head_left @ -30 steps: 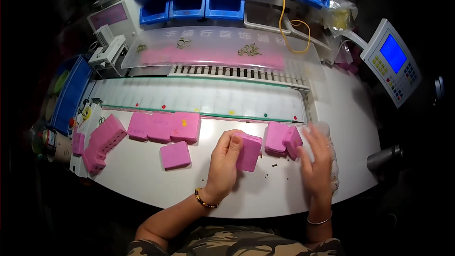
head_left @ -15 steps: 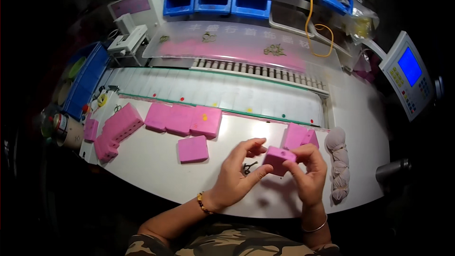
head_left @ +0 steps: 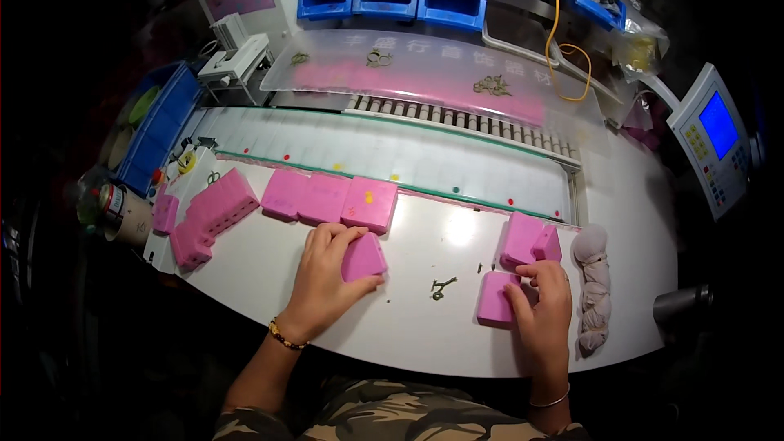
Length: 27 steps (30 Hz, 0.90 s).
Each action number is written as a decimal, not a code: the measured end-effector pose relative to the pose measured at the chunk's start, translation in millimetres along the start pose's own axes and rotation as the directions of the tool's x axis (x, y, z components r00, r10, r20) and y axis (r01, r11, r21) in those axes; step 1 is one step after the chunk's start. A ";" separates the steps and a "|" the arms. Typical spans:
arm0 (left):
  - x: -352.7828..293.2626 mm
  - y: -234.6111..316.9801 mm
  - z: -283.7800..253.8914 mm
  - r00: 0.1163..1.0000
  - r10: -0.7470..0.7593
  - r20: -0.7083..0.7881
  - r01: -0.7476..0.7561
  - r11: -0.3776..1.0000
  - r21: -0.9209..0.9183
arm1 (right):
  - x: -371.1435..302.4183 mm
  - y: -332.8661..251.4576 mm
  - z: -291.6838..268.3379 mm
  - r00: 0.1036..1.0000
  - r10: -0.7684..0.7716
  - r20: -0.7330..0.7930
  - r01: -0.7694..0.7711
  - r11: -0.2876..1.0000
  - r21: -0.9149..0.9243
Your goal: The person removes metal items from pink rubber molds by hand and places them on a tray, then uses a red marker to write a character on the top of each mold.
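Note:
My left hand (head_left: 320, 279) is curled over a pink mould block (head_left: 365, 258), fingers on its far side and thumb at its near right corner. This block lies just in front of a row of similar pink blocks (head_left: 324, 198). At the right, my right hand (head_left: 542, 300) grips another pink mould block (head_left: 495, 299) by its right side, thumb on top; it rests on or just above the table. Between my hands lies a small branched metal piece (head_left: 442, 287). Tiny dark bits (head_left: 481, 268) lie beyond the right block.
Two more pink blocks (head_left: 523, 237) sit beyond my right hand, beside a twisted grey cloth roll (head_left: 594, 286). Stepped pink blocks with holes (head_left: 216, 211) stand at the left. A glass-topped strip (head_left: 392, 155), blue bins (head_left: 453, 0) and a keypad screen (head_left: 712, 139) border the white table.
My right hand has lowered its block toward the table. My left hand has left that block and moved left onto another one. The branched metal piece is now uncovered. The view has shifted slightly.

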<state>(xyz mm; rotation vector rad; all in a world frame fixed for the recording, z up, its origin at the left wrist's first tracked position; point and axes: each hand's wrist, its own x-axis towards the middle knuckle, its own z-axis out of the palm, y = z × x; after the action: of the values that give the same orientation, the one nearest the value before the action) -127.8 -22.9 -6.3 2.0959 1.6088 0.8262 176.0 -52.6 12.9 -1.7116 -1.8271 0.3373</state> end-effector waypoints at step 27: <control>22.7 42.9 43.8 0.966 0.149 0.210 0.210 0.015 -0.978 | 0.4 -39.9 16.0 0.902 0.111 0.418 -0.432 0.252 0.866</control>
<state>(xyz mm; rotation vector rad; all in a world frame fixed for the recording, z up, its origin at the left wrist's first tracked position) -63.7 -10.6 -8.2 0.9163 0.4110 1.1156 134.2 -54.2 23.0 -1.0372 -0.9480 1.5599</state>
